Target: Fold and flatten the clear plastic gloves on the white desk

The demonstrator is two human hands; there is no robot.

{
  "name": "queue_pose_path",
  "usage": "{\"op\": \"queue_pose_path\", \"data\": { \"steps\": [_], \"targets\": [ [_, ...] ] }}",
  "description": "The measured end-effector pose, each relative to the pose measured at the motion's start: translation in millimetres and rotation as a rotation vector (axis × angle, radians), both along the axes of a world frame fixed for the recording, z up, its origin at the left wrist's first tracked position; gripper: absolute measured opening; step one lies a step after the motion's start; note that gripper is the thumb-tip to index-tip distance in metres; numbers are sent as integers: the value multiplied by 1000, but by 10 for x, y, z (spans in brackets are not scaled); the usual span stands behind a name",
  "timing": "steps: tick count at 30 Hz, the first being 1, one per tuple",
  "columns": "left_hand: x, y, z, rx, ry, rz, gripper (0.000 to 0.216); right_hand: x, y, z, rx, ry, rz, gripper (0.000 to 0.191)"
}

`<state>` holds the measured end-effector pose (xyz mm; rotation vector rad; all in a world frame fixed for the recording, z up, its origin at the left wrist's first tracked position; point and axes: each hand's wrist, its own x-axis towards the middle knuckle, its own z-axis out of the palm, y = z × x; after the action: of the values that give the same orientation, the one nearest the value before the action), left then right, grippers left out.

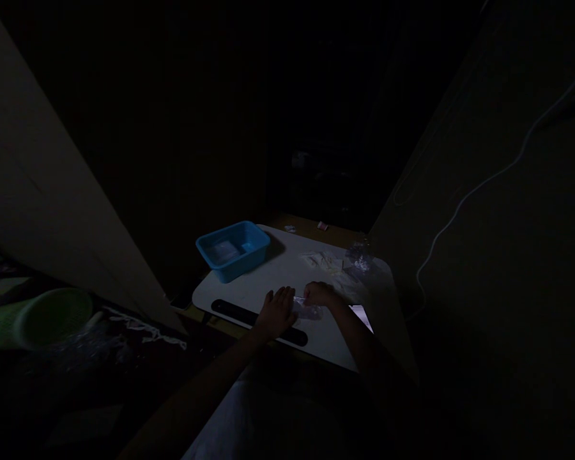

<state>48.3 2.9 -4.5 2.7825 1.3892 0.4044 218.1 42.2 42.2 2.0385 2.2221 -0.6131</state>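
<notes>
On a small white table [287, 268], a clear plastic bag [308, 311] lies between my two hands. My left hand [276, 313] rests flat at the bag's left side with its fingers stretched out. At the bag's upper right edge, the fingers of my right hand [319, 294] are closed in a pinch on the plastic. What the bag contains is too dim to make out. A lit phone [361, 317] lies partly behind my right forearm.
A blue plastic basin [242, 260] with clear packets inside stands at the table's back left. Small pale strips [323, 260] and crumpled clear plastic [363, 260] lie at the back right. A green basket [52, 319] lies tipped on the floor. A white cable [460, 207] hangs along the right wall.
</notes>
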Motion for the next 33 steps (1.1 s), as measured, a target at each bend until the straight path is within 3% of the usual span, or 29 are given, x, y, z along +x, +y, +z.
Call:
{"op": "queue_pose_path", "data": {
  "steps": [4,9,12,15,20,25,33],
  "targets": [
    [-2,1,-4,-4,1,0,59,11,-18,-34,1,92,-12,28],
    [-1,21,-51,5,-20,1,58,30,-31,-52,-33,222,-13,8],
    [-14,79,-57,-23,-110,1,53,43,-64,-20,-27,324,-18,8],
    [-49,171,-37,-118,-324,-4,43,50,-102,6,-27,417,-34,9],
    [-116,254,-31,-407,-655,-87,48,8,-141,1,-29,543,-53,13],
    [-145,203,-43,-649,-835,-29,43,-60,-142,-13,-36,630,-60,14],
    [-135,200,-34,-686,-952,78,44,27,-194,-18,-60,698,-118,15]
  ]
}}
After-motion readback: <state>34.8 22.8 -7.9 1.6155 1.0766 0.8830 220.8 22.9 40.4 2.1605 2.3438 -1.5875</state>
